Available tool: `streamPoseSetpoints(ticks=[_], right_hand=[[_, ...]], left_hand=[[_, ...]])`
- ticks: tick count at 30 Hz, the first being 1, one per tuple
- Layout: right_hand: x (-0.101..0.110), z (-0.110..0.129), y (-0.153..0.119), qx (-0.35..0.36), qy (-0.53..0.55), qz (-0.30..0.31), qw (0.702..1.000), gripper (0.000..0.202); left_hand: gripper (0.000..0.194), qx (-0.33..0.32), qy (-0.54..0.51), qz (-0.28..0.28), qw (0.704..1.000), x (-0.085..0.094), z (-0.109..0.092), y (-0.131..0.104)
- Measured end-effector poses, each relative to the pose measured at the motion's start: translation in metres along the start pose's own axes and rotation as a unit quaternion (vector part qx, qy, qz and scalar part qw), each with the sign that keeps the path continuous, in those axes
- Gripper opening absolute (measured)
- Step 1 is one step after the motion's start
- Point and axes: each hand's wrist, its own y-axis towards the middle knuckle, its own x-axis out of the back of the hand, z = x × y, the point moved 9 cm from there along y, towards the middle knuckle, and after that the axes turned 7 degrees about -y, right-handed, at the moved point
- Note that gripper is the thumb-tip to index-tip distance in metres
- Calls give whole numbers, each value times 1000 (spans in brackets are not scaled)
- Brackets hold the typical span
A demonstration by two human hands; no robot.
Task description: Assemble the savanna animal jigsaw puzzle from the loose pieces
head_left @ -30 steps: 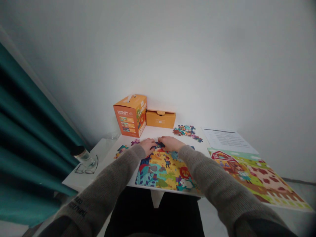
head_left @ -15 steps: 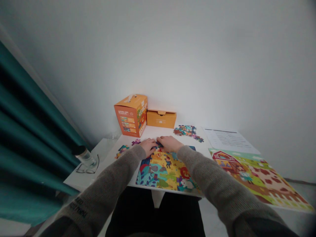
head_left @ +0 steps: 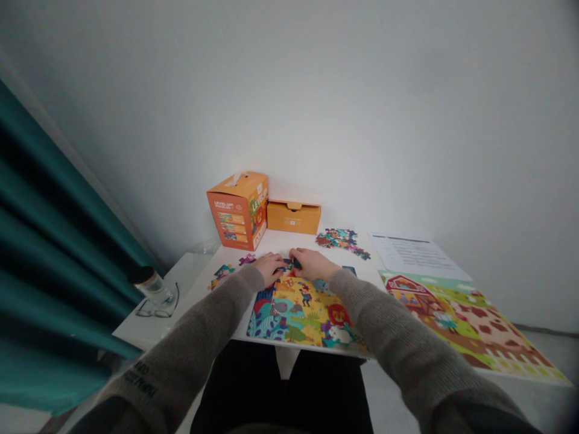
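A colourful jigsaw puzzle (head_left: 301,310) with animals lies on the white table in front of me. My left hand (head_left: 270,267) rests at its upper left edge, fingers bent and touching the pieces there. Beside it, my right hand (head_left: 313,263) pinches a dark puzzle piece (head_left: 296,263) at the top edge. Loose pieces (head_left: 222,272) lie left of my left hand, with a purple piece (head_left: 246,259) near its fingers. Another pile of loose pieces (head_left: 338,238) is behind my right hand.
An orange puzzle box (head_left: 237,211) and a flat yellow box (head_left: 294,217) stand at the back by the wall. To the right lie a printed sheet (head_left: 416,256) and a farm picture (head_left: 470,325). A jar (head_left: 156,288) and glasses (head_left: 158,308) are at the left.
My right hand's fingers have shifted slightly, and more of the dark piece shows between them. The view has moved a little; the left hand stays at the puzzle's upper edge.
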Motion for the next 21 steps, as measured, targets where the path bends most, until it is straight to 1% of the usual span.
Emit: streamPoseSetpoints(ticks=[4,6,8,10,12,14,16,19,21], right_hand=[[7,-13,0,-28,87,-65,994,33],[7,-17,-1,-36,118,-85,989,31],[5,-18,-3,-40,131,-85,987,32],[0,-14,-5,-35,122,-69,989,34],[-5,-7,-6,-18,106,-51,993,34],[-5,-4,-9,-1,103,-47,994,30],[-1,-10,-13,1,110,-65,992,23],[7,-30,-26,-15,96,-92,991,17],[5,-39,-37,-3,76,-78,994,17]], left_hand=[[30,6,8,7,1000,-2,1,0],[30,7,8,5,1000,-1,0,0],[31,5,7,2,1000,0,-1,-1],[31,4,7,-1,1000,1,-2,-2],[32,3,7,0,1000,2,-3,-3],[31,5,4,3,1000,2,-3,-4],[30,8,-1,10,1000,2,-2,-4],[27,22,-4,18,1000,3,-1,-2],[26,36,0,21,999,5,-2,2]])
